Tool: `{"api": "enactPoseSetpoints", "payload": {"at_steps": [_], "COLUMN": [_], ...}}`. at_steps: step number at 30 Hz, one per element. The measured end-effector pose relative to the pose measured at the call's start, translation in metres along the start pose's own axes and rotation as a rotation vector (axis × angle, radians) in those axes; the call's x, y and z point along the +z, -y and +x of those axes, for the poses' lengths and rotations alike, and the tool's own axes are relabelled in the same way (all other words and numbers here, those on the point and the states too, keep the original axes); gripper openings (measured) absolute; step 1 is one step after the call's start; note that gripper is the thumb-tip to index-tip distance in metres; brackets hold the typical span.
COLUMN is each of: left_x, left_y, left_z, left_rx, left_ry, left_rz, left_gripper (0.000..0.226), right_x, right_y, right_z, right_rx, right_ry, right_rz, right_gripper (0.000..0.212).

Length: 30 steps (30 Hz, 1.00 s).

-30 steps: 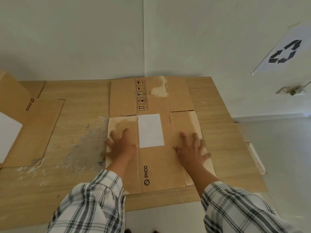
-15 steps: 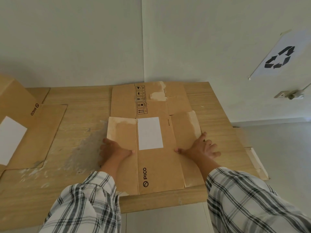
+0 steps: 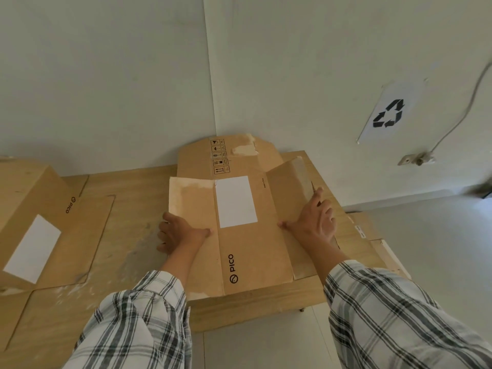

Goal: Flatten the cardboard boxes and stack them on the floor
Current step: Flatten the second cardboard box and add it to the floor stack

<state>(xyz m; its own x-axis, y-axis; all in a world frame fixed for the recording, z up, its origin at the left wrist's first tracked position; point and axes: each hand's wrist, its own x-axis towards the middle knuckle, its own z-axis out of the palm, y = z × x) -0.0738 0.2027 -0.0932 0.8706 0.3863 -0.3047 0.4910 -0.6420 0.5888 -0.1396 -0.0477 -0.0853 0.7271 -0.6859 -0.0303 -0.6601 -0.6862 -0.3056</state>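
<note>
A flattened brown PICO cardboard box (image 3: 253,251) with a white label lies on the wooden table (image 3: 127,209); its far end is tipped up against the wall corner. My left hand (image 3: 177,234) grips the box's left edge, fingers curled under it. My right hand (image 3: 315,219) holds the right flap, thumb on top, with that flap raised off the table. An assembled PICO box (image 3: 29,219) with a white label stands at the table's left, partly out of frame.
More flat cardboard (image 3: 372,235) lies below the table's right edge on the pale floor (image 3: 439,249). A recycling sign (image 3: 388,114) hangs on the right wall, with a socket and cable (image 3: 416,159) beside it. Walls meet right behind the table.
My hands slid from pressing flat on the box outward to its side edges and gripped them. The box's far end and right flap have risen off the table.
</note>
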Motion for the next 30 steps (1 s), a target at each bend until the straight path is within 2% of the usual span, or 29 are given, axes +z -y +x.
{"api": "enactPoseSetpoints", "payload": {"at_steps": [3,6,10,17,23,30], "left_x": [-0.019,-0.034,-0.038,0.009,0.077,0.179], "left_y": [-0.02,-0.044,-0.083,-0.166,-0.234,-0.307], "left_z": [-0.018,-0.042,-0.079,-0.166,-0.249,-0.289], "left_rx": [0.04,0.081,0.125,0.167,0.16,0.153], "left_ry": [-0.02,-0.051,-0.074,-0.106,-0.136,-0.054], "left_rz": [-0.018,-0.025,-0.052,-0.098,-0.214,-0.434], "left_gripper": [0.108,0.084,0.068,0.063,0.048,0.045], "right_x": [-0.032,-0.066,-0.113,-0.189,-0.249,-0.29], "right_y": [-0.004,-0.014,-0.045,-0.142,-0.251,-0.365], "right_z": [-0.003,-0.004,0.007,0.053,0.102,0.175], "right_rx": [-0.04,-0.08,-0.108,-0.129,-0.144,-0.097], "right_ry": [-0.04,-0.098,-0.176,-0.201,-0.194,-0.198], "right_rz": [0.041,0.092,0.143,0.206,0.279,0.383], "right_gripper": [0.128,0.103,0.08,0.069,0.059,0.051]}}
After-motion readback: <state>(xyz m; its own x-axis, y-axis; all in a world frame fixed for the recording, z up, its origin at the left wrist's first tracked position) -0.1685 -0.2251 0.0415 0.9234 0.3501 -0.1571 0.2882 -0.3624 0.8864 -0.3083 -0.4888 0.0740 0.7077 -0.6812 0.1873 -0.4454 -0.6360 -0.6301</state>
